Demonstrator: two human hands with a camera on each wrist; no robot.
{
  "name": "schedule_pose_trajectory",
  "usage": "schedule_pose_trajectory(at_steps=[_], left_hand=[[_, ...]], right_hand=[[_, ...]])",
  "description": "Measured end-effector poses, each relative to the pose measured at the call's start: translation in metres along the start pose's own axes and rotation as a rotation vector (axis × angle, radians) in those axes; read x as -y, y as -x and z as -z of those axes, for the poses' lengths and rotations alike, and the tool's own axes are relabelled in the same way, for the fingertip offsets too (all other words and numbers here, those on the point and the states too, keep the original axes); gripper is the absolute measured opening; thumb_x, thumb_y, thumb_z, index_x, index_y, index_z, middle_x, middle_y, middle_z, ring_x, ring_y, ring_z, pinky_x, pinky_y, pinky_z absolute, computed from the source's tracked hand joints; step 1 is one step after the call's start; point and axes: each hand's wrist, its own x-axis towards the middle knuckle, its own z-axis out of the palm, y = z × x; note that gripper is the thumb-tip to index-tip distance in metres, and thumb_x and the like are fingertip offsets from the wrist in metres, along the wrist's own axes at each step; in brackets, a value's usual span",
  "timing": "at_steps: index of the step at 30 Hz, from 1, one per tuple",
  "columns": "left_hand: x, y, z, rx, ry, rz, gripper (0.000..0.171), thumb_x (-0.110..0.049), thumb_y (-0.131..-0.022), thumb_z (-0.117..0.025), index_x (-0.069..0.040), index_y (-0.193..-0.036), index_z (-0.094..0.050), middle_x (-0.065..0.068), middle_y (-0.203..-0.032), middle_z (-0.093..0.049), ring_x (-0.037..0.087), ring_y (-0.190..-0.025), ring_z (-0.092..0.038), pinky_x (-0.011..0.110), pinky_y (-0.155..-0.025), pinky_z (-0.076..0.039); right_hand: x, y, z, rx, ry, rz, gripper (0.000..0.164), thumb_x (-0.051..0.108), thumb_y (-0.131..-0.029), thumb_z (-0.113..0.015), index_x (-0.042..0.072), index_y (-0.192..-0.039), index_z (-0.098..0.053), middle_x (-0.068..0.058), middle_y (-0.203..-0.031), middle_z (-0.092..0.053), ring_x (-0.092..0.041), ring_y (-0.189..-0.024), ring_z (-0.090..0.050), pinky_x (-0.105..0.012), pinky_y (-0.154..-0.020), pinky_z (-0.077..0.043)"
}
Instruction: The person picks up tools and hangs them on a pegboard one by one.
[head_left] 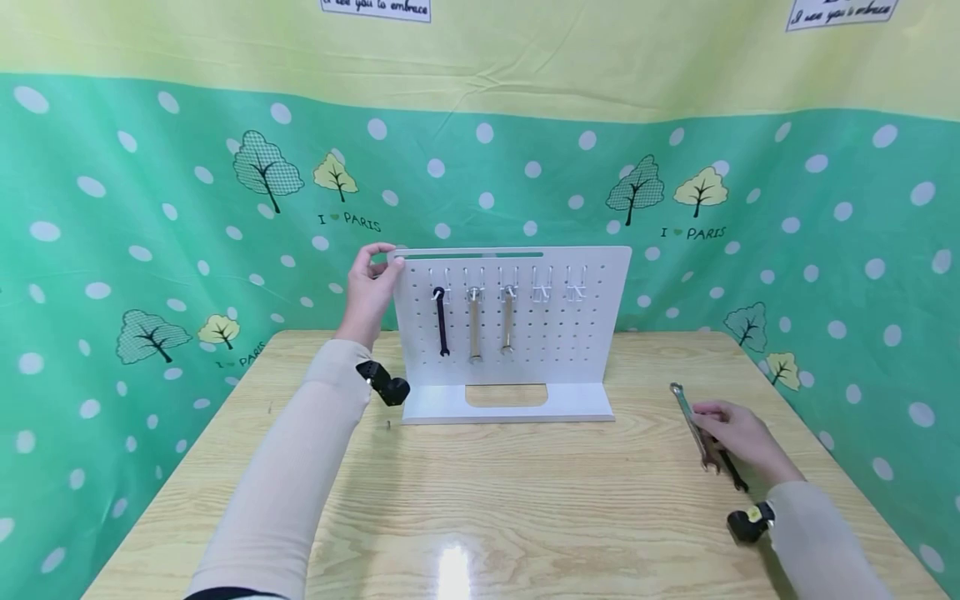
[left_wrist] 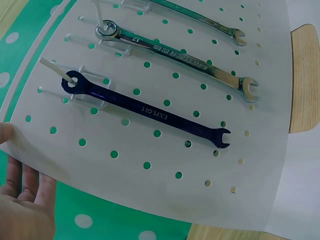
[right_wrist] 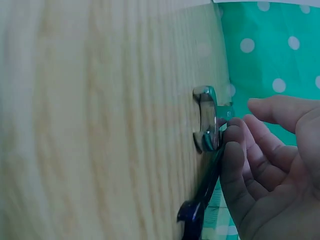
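My left hand (head_left: 369, 292) grips the upper left corner of a white pegboard (head_left: 570, 346), thumb in front and fingers behind. Three combination wrenches hang from its hooks: a dark one (left_wrist: 150, 111) nearest that hand, then a silver one (head_left: 475, 329) and another silver one (head_left: 508, 325). At the table's right, my right hand (head_left: 738, 433) is over a silver wrench (head_left: 684, 408) and a dark wrench (head_left: 731, 468) lying close together. In the right wrist view its fingertips (right_wrist: 233, 134) are right at the silver wrench, while the thumb stands apart from them.
Two white double hooks (head_left: 575, 292) on the board's right side hold nothing. The board stands on a white base (head_left: 435, 404) with a cut-out, on a wooden table (head_left: 525, 492). A green dotted curtain (head_left: 480, 183) hangs behind.
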Motion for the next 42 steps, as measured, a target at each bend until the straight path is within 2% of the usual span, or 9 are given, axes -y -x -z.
schedule_pose_trajectory(at_steps=[6, 12, 15, 17, 19, 21, 24, 37, 42], left_hand=[[0.000, 0.000, 0.001, -0.002, -0.001, -0.002, 0.030, -0.030, -0.101, -0.061, -0.022, -0.129, -0.055, 0.010, -0.121, -0.055, 0.027, -0.112, -0.056, 0.042, -0.099, -0.047], [0.000, 0.001, 0.003, -0.007, 0.000, 0.001, 0.028, -0.030, -0.101, -0.061, -0.024, -0.128, -0.055, 0.008, -0.120, -0.055, 0.025, -0.111, -0.056, 0.042, -0.099, -0.047], [0.000, 0.001, 0.003, -0.012, 0.004, 0.008, 0.027, -0.031, -0.101, -0.062, -0.025, -0.127, -0.056, 0.008, -0.120, -0.055, 0.025, -0.111, -0.056, 0.042, -0.099, -0.047], [-0.001, 0.001, 0.003, -0.014, 0.004, 0.009, 0.026, -0.031, -0.101, -0.062, -0.025, -0.126, -0.056, 0.007, -0.120, -0.055, 0.025, -0.111, -0.056, 0.042, -0.099, -0.047], [-0.001, 0.000, 0.003, -0.014, 0.002, 0.011, 0.026, -0.031, -0.101, -0.062, -0.025, -0.126, -0.056, 0.008, -0.119, -0.055, 0.025, -0.111, -0.056, 0.042, -0.099, -0.047], [-0.001, 0.000, 0.002, -0.012, 0.001, 0.010, 0.027, -0.030, -0.101, -0.062, -0.025, -0.127, -0.056, 0.008, -0.119, -0.055, 0.025, -0.110, -0.056, 0.041, -0.098, -0.048], [-0.001, 0.000, 0.001, -0.012, -0.001, 0.010, 0.027, -0.030, -0.101, -0.062, -0.025, -0.127, -0.056, 0.008, -0.119, -0.055, 0.025, -0.110, -0.056, 0.041, -0.098, -0.048], [0.000, 0.000, 0.000, -0.015, -0.005, 0.002, 0.030, -0.030, -0.101, -0.061, -0.022, -0.130, -0.055, 0.007, -0.118, -0.055, 0.024, -0.110, -0.055, 0.041, -0.098, -0.047], [0.000, 0.000, -0.001, -0.015, -0.008, 0.004, 0.031, -0.030, -0.101, -0.061, -0.021, -0.130, -0.054, 0.008, -0.118, -0.055, 0.024, -0.110, -0.056, 0.041, -0.098, -0.047]], right_hand=[[0.001, -0.004, 0.003, 0.040, 0.000, -0.029, 0.055, 0.033, -0.103, -0.057, -0.012, -0.133, -0.053, -0.018, -0.110, -0.066, -0.022, -0.088, -0.062, -0.038, -0.075, -0.054], [0.002, -0.011, 0.004, 0.041, 0.047, -0.054, 0.056, 0.035, -0.099, -0.062, -0.012, -0.129, -0.057, -0.022, -0.112, -0.066, -0.020, -0.083, -0.065, -0.042, -0.074, -0.056], [0.004, -0.013, 0.004, 0.037, 0.034, -0.072, 0.053, 0.035, -0.098, -0.065, -0.011, -0.124, -0.061, -0.016, -0.101, -0.069, -0.020, -0.078, -0.064, -0.040, -0.070, -0.055], [0.004, -0.014, 0.004, 0.045, 0.027, -0.078, 0.047, 0.036, -0.098, -0.065, -0.009, -0.113, -0.066, -0.012, -0.088, -0.069, -0.021, -0.072, -0.063, -0.038, -0.066, -0.053], [0.005, -0.014, 0.003, 0.050, 0.023, -0.100, 0.040, 0.037, -0.097, -0.066, -0.003, -0.092, -0.066, -0.006, -0.073, -0.065, -0.020, -0.064, -0.058, -0.035, -0.061, -0.048], [0.006, -0.014, 0.003, 0.060, 0.027, -0.118, 0.040, 0.038, -0.096, -0.066, 0.005, -0.075, -0.060, -0.003, -0.063, -0.059, -0.019, -0.058, -0.052, -0.033, -0.057, -0.043], [0.007, -0.013, 0.002, 0.060, 0.033, -0.131, 0.045, 0.038, -0.096, -0.066, 0.013, -0.063, -0.049, 0.001, -0.055, -0.050, -0.016, -0.052, -0.042, -0.031, -0.052, -0.036], [0.005, -0.013, 0.000, 0.034, 0.060, -0.118, 0.048, 0.040, -0.097, -0.064, 0.016, -0.061, -0.042, 0.004, -0.053, -0.041, -0.014, -0.050, -0.036, -0.029, -0.049, -0.033], [0.005, -0.011, 0.000, 0.030, 0.034, -0.140, 0.043, 0.038, -0.096, -0.064, 0.013, -0.064, -0.048, 0.002, -0.058, -0.045, -0.017, -0.055, -0.041, -0.031, -0.052, -0.036]])
